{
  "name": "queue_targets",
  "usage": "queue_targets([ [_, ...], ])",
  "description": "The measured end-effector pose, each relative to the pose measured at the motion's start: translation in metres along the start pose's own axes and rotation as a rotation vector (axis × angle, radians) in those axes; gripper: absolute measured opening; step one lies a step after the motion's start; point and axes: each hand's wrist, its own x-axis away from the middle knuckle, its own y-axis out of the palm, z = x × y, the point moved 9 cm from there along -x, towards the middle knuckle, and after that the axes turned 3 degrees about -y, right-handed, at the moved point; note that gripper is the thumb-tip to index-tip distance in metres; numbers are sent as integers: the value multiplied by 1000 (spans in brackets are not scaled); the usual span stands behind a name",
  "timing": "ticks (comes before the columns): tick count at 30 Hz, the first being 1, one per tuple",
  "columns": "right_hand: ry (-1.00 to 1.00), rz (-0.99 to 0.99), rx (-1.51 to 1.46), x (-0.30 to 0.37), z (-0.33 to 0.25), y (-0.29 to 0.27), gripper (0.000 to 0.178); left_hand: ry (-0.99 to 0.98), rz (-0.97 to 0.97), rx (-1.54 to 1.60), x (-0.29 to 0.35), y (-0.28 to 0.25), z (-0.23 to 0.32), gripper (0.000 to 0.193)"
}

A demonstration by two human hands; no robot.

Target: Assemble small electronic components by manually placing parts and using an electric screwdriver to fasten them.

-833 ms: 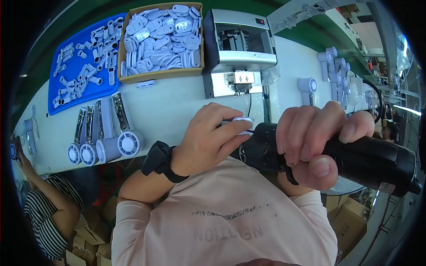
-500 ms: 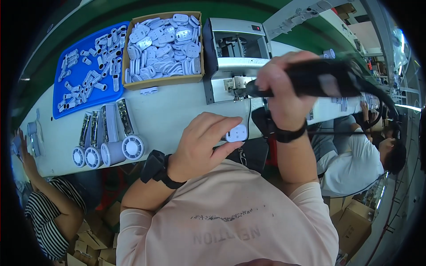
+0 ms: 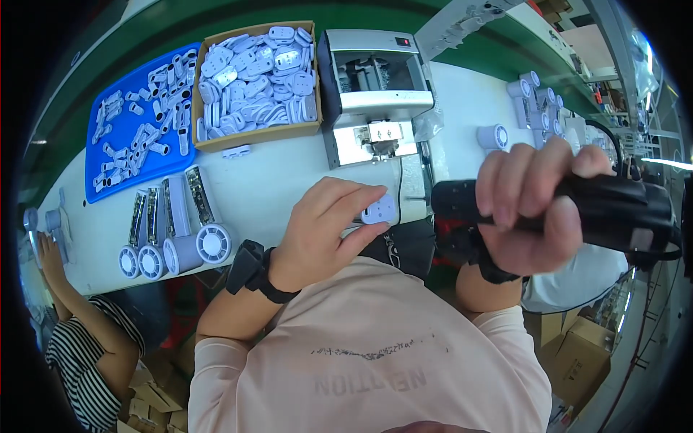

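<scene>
My left hand (image 3: 317, 231) pinches a small white plastic housing (image 3: 380, 209) with rounded corners and small holes between thumb and fingers, just above the table's front edge. My right hand (image 3: 530, 206) is wrapped round a black electric screwdriver (image 3: 617, 209) held nearly level. Its thin bit points left at the housing, with a small gap between them. A silver and black screw feeder (image 3: 379, 101) stands beyond my hands, its metal outlet at the front. Whether a screw sits on the bit is too small to tell.
A cardboard box (image 3: 258, 137) full of white housings stands behind, beside a blue tray (image 3: 115, 184) of small white parts. Several white fan units with circuit boards (image 3: 214, 243) stand left. More white cylinders (image 3: 493, 136) are at right. A co-worker in a striped sleeve (image 3: 83, 361) sits left.
My right hand has drawn the screwdriver away from the screw feeder's outlet, toward me and to the right. My left hand keeps the housing in nearly the same place.
</scene>
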Motion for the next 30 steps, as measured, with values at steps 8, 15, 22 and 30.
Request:
queue_targets([
  [8,25,-131,51,7,11,16,32,15,18,-22,-7,2,5,44],
  [15,37,-181,162,3,19,27,35,0,-9,-16,-9,3,1,45],
  [22,-23,-66,90,19,8,18,33,39,58,11,-3,9,0,51],
  [30,-59,16,-124,34,-26,-36,30,-126,-29,-1,16,18,-13,48],
])
